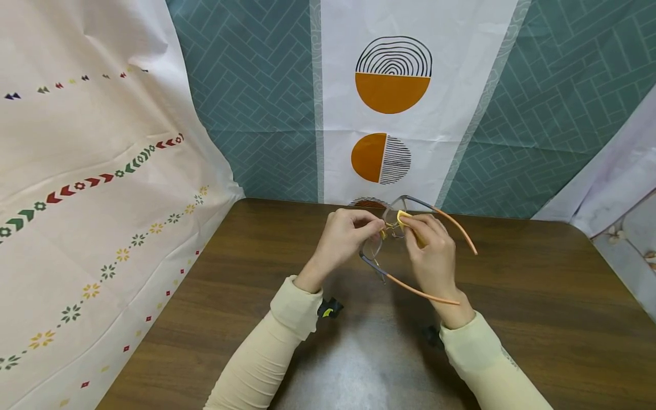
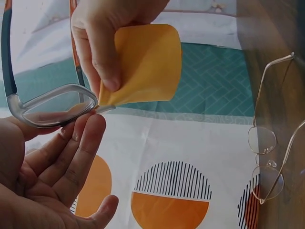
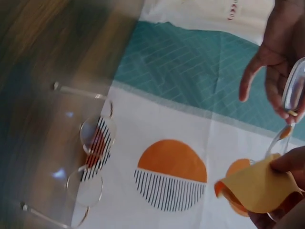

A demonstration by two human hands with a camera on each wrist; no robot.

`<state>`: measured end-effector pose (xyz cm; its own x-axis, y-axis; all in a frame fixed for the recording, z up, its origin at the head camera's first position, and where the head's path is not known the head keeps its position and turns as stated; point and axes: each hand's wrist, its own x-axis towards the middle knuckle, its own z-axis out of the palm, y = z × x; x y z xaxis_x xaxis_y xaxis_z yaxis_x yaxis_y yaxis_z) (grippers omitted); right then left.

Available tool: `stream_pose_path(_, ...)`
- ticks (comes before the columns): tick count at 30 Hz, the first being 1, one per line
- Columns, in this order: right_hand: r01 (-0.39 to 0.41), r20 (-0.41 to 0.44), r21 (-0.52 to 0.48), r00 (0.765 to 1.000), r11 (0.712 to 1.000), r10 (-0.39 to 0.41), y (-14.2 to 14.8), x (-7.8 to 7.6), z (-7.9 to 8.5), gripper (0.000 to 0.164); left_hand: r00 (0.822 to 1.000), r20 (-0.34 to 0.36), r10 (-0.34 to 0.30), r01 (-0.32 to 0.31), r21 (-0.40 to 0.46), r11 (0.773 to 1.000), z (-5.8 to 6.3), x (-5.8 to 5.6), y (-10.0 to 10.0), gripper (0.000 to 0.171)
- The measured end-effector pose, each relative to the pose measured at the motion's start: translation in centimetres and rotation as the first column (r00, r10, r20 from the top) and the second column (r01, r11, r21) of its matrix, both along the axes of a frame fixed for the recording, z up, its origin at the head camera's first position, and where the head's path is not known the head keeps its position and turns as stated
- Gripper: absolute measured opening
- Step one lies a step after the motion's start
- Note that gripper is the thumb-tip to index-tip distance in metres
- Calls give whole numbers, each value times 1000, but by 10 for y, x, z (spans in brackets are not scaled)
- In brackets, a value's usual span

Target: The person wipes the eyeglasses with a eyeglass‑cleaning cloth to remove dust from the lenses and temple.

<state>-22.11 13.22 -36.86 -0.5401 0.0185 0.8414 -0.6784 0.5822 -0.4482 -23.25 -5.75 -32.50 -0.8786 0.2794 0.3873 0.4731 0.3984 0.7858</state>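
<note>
Left hand (image 2: 52, 176), fingers pinching clear-framed glasses (image 2: 57, 107); right hand (image 2: 102, 31), fingers pinching yellow cloth (image 2: 150, 64): hard wiping could dislodge the glasses.

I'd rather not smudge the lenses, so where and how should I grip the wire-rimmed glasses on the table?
Probably pinch the bridge of the wire-rimmed glasses from above: it sits centrally between the round lenses, clear of the glass. The thin arms are spread open, so lifting by one might bend or swing it.
</note>
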Motion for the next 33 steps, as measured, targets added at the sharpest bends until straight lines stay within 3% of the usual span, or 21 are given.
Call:
stream_pose_path(5,-116,160,-56,979,992,123,2,5,6,21,1000,0,17,-17,-14,1000,-1,-1,-1,15)
stream_pose_path(9,-165,324,-109,926,980,192,9,8,15,19,1000,7,18,-18,2,1000,-2,-2,-2,15)
stream_pose_path(12,-155,423,-172,880,973,215,16,10,22,18,1000,24,12,-13,38,999,-1,-2,-2,15)
stream_pose_path(14,-132,448,-254,862,958,238,19,11,25,20,999,33,7,-9,65,998,-2,-3,-2,15)
stream_pose_path(16,-99,422,-351,871,931,251,20,11,26,19,999,38,4,-7,80,997,-1,-3,-2,15)
stream_pose_path(18,-69,357,-388,908,919,219,19,11,26,18,999,38,7,-10,87,996,-2,-3,-2,15)
stream_pose_path(20,-32,272,-345,953,938,132,16,11,23,17,999,41,10,-14,85,996,-2,-3,-1,14)
stream_pose_path(22,26,186,-254,982,967,22,11,10,19,17,999,46,6,-9,73,997,-3,-2,0,14)
stream_pose_path(26,87,49,-119,995,989,-82,-1,8,9,17,998,45,-32,31,24,999,-5,0,3,16)
stream_pose_path(33,-15,-57,-78,998,997,11,-9,5,0,21,998,21,-51,52,-15,999,-5,0,5,16)
